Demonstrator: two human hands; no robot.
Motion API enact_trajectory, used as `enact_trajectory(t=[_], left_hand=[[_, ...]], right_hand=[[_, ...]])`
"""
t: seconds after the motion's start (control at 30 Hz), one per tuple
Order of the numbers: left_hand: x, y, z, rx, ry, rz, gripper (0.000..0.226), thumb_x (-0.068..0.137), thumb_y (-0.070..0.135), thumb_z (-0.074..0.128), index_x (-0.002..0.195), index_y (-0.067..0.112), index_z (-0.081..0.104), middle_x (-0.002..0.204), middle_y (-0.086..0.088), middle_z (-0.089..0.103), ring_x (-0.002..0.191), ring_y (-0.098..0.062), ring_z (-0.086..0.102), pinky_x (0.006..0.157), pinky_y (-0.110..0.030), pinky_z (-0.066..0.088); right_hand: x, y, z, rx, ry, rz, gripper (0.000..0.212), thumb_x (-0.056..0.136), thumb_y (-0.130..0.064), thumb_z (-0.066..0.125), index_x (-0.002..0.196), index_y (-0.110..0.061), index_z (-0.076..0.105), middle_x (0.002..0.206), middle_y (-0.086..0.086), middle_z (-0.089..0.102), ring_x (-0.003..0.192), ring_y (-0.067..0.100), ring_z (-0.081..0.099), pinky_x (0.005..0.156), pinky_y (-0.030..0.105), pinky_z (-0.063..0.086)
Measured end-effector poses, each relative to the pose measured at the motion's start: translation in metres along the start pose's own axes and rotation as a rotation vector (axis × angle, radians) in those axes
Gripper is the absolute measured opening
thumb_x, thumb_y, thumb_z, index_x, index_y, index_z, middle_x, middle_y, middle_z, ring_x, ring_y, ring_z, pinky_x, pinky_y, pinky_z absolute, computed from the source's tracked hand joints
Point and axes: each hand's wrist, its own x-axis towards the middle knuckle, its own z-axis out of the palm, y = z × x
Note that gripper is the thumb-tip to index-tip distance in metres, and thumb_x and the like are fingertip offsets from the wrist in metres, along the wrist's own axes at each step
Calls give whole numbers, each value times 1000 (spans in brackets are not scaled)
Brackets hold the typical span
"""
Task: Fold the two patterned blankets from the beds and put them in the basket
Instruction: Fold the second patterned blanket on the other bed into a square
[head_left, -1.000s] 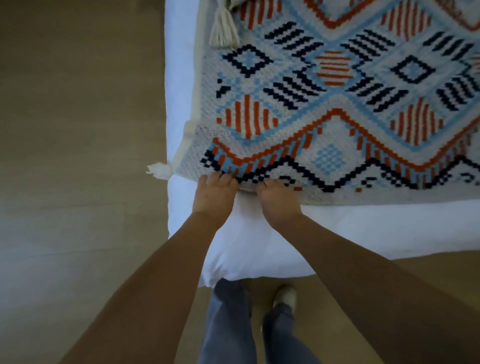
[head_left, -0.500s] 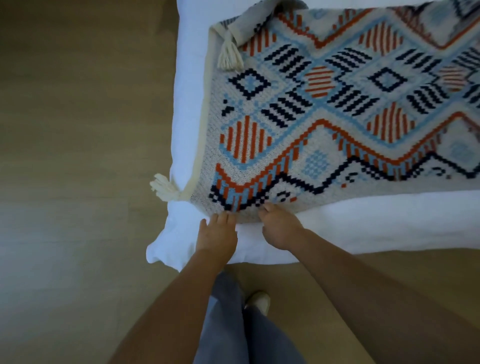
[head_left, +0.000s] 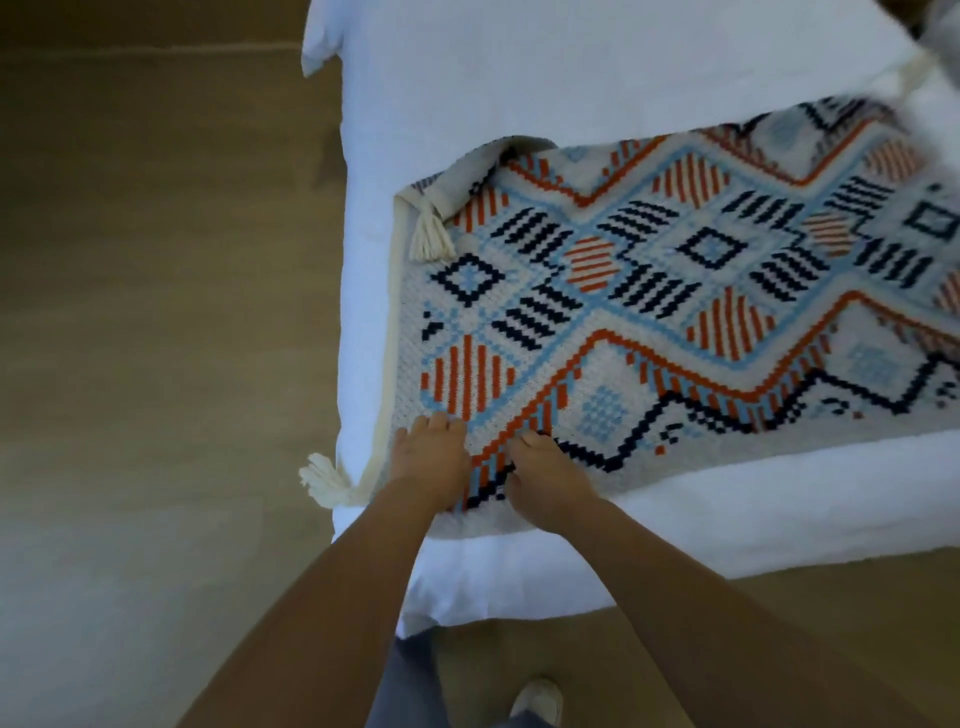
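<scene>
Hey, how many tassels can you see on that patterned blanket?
2. The far tassel lies on the blanket's folded-back far left corner. The near tassel hangs off the bed at the near left corner. A blurred cream strip top right may be a third.

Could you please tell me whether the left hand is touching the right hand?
Apart. The head view shows a strip of the patterned blanket, with orange and blue stripes, between the left hand and the right hand; both rest on it.

Blanket (head_left: 675, 291) lay on bed (head_left: 571, 78), its near edge under fingers (head_left: 439, 423) of left hand (head_left: 428, 462) and right hand (head_left: 545, 480). One tassel (head_left: 322, 478) left of the fingers, another (head_left: 431, 239) beyond them.
</scene>
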Motion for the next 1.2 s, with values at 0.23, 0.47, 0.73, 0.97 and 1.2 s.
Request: enact_trajectory(t=[0.23, 0.47, 0.73, 0.97, 1.2], left_hand=[[123, -47, -78, 49, 132, 62, 35, 96, 24, 36, 129, 12, 39, 134, -8, 42, 121, -26, 40, 97, -38, 33], [280, -110, -130, -115, 249, 90, 51, 94, 36, 42, 137, 10, 31, 141, -8, 36, 127, -25, 33, 99, -38, 31], [375, -101, -149, -94, 183, 226, 45, 95, 32, 42, 137, 21, 36, 149, -5, 29, 138, -26, 21, 108, -41, 24], [413, -128, -183, -488, 146, 288, 8, 95, 17, 36, 96, 11, 41, 83, -7, 58, 71, -25, 50, 61, -32, 35], [487, -233, -243, -264, 239, 71, 23, 91, -3, 35, 111, 0, 45, 107, -22, 53, 93, -37, 52, 69, -40, 35]], right_hand=[[126, -21, -59, 133, 144, 78, 28, 96, -15, 38, 121, -5, 47, 123, 9, 47, 115, 25, 45, 92, 31, 39], [284, -45, -99, 284, 244, 317, 30, 97, -19, 38, 119, -4, 50, 123, 12, 48, 115, 26, 44, 93, 33, 39], [371, -46, -129, 658, 469, 456, 32, 97, -21, 34, 72, -14, 53, 74, 3, 54, 72, 18, 50, 67, 31, 37], [428, -57, -162, 1006, 557, 555, 30, 93, -41, 47, 100, -14, 57, 91, 0, 63, 86, 16, 60, 73, 28, 46], [510, -110, -164, 521, 184, 291, 60, 97, -51, 24, 145, -16, 24, 154, 5, 26, 142, 24, 22, 112, 48, 17]])
